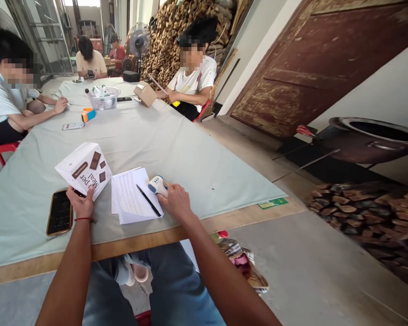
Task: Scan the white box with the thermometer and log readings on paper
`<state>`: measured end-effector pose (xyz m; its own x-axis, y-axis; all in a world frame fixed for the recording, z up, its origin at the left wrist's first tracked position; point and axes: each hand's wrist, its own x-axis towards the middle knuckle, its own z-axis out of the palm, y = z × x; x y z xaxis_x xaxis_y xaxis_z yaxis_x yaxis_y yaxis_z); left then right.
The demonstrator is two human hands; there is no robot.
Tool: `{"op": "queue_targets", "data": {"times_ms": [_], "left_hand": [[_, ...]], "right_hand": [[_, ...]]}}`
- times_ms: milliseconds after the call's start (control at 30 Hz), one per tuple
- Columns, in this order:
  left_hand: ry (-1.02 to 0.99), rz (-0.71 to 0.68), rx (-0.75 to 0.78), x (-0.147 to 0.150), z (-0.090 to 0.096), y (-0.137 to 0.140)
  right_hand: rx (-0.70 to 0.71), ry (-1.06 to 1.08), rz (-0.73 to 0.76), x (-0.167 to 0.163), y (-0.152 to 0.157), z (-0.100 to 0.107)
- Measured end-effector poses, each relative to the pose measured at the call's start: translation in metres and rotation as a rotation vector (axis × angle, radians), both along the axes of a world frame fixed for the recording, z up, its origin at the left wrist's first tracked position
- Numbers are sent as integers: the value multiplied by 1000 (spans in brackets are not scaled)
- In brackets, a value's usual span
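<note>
My left hand (80, 203) is closed on the lower edge of a white printed box (88, 168) with brown squares on it, tilted above the cloth. Under and beside that hand lies a dark phone (60, 212) in a gold-edged case. My right hand (175, 199) grips a white and blue handheld device (157, 184) shaped like an infrared thermometer, its front end pointing up and left. Between my hands rest sheets of paper (129, 203) with faint writing, and a black pen (148, 200) lies slantwise across them.
A pale green cloth (197, 167) covers the long table. Farther up stand a clear plastic basin (104, 100) with bottles, a cardboard box (145, 94), an orange and blue item (88, 114) and a white phone (72, 126). People sit around the table. Firewood (377, 222) is stacked at right.
</note>
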<state>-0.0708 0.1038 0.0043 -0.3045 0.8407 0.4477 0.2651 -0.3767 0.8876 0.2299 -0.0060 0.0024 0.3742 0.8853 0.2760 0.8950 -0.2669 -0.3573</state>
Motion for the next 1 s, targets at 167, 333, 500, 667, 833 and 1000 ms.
{"op": "queue_targets", "data": {"times_ms": [167,333,500,667,833,1000], "left_hand": [[-345,-163,-67,6,6,-12],[-337,-408,-292,11,17,-22],[-321,-486,-391,7,19,-20],[-293,-484,-362,4,14,-15],[-297,-496,-362,8,14,-18],[-274,-521,-329,7,13,-19]], "right_hand": [[-68,182,-33,6,1,2],[402,792,58,-35,-13,31],[356,1366,318,-99,-40,55],[235,1452,297,-134,-45,45],[159,1438,246,-139,-42,36],[152,1401,229,-142,-42,38]]}}
